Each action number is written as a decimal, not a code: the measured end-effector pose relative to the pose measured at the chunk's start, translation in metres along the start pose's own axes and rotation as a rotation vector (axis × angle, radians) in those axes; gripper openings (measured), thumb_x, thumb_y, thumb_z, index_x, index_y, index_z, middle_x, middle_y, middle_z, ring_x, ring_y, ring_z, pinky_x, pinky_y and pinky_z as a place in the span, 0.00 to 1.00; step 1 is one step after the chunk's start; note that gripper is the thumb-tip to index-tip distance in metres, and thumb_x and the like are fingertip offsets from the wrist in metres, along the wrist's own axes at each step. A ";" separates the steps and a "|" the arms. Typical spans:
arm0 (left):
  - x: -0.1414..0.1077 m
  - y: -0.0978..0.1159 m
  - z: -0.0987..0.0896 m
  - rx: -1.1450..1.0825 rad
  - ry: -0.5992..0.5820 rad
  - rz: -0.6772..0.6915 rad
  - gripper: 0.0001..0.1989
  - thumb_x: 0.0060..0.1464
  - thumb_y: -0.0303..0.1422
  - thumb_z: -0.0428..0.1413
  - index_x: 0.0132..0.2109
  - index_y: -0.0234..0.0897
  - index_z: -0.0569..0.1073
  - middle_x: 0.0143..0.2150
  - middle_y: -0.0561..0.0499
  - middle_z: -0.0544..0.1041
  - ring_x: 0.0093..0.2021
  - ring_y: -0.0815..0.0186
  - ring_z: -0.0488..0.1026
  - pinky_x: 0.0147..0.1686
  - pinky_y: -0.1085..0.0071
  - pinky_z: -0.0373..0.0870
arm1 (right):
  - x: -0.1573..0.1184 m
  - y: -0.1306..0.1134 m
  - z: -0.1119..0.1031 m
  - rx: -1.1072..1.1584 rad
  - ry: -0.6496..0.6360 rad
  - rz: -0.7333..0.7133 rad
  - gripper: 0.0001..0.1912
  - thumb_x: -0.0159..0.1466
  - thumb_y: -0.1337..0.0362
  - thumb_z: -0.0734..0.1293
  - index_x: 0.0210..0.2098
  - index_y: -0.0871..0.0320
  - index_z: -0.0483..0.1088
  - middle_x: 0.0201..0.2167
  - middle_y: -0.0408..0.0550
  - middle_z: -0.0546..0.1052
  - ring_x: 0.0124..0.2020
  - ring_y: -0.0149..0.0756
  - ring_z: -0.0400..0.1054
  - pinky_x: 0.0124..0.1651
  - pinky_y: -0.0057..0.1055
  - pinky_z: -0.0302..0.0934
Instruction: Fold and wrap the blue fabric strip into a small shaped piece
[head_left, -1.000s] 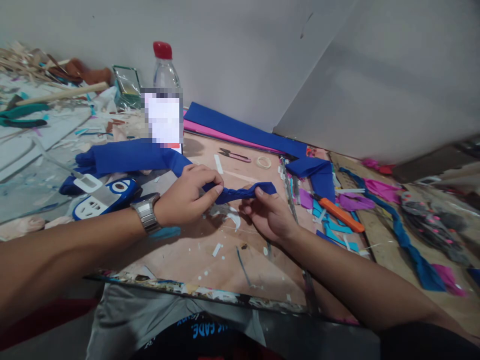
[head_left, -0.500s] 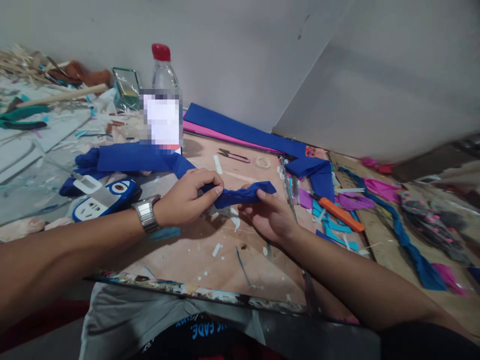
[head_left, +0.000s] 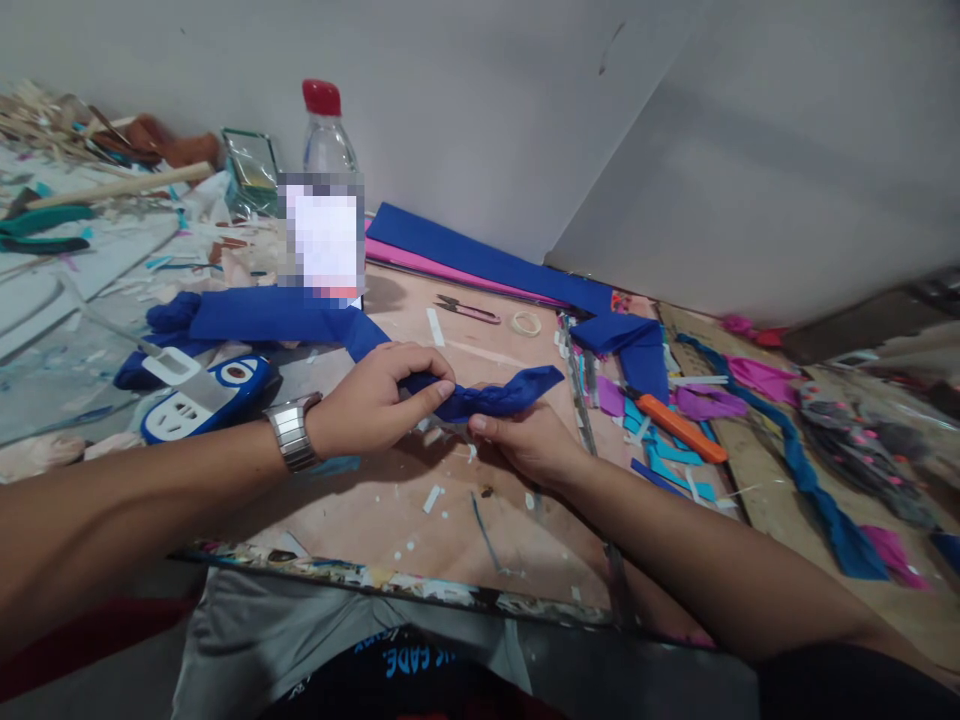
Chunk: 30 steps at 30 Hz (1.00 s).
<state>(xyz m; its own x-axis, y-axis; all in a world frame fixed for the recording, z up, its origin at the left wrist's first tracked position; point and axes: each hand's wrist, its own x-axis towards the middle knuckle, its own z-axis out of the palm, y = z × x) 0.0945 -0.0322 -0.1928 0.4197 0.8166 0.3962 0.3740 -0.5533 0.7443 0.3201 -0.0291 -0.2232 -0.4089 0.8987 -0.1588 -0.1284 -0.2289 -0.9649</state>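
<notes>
A long blue fabric strip (head_left: 517,392) is gathered and twisted between my hands above the table. My left hand (head_left: 386,395), with a metal watch on its wrist, pinches the strip between thumb and fingers. From there the strip runs back left to a flat stretch (head_left: 259,315) lying past the power socket. My right hand (head_left: 529,435) holds the gathered part from below, its thumb against the lower edge and its other fingers partly hidden behind the fabric. The loose end of the strip points up to the right.
A red-capped bottle (head_left: 330,145) stands behind my left hand. Small pink snips (head_left: 469,312) and a pale ring (head_left: 525,323) lie beyond the strip. An orange cutter (head_left: 682,428) rests among scraps at right; a blue-and-white power socket (head_left: 202,400) sits at left.
My right hand has shifted left and slightly down along the strip, its thumb moving from the far end to the middle. The loose end now sticks out free. My left hand keeps its pinch.
</notes>
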 end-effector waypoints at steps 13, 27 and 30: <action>0.001 -0.002 -0.001 -0.121 -0.005 -0.113 0.12 0.65 0.38 0.55 0.39 0.34 0.77 0.35 0.50 0.79 0.33 0.68 0.73 0.35 0.72 0.70 | -0.003 -0.004 -0.004 0.045 -0.053 0.061 0.18 0.53 0.50 0.81 0.30 0.58 0.79 0.19 0.40 0.73 0.20 0.27 0.64 0.21 0.23 0.56; -0.001 -0.010 0.004 -0.006 -0.052 -0.095 0.10 0.65 0.36 0.55 0.40 0.37 0.78 0.38 0.48 0.82 0.38 0.63 0.77 0.42 0.64 0.72 | 0.004 -0.016 -0.017 -0.286 0.397 -0.390 0.27 0.56 0.68 0.68 0.55 0.49 0.68 0.46 0.44 0.73 0.29 0.27 0.64 0.28 0.25 0.59; -0.001 -0.011 0.006 0.050 -0.085 -0.063 0.12 0.66 0.39 0.55 0.42 0.37 0.79 0.41 0.47 0.83 0.40 0.61 0.78 0.46 0.62 0.72 | -0.008 -0.034 -0.016 -0.773 0.430 -0.734 0.21 0.60 0.67 0.67 0.53 0.51 0.71 0.55 0.52 0.70 0.45 0.39 0.68 0.45 0.38 0.66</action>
<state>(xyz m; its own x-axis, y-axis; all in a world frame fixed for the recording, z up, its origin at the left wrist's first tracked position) 0.0949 -0.0282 -0.2049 0.4618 0.8345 0.3004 0.4416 -0.5101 0.7381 0.3426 -0.0229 -0.1925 -0.1032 0.8081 0.5800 0.4414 0.5597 -0.7013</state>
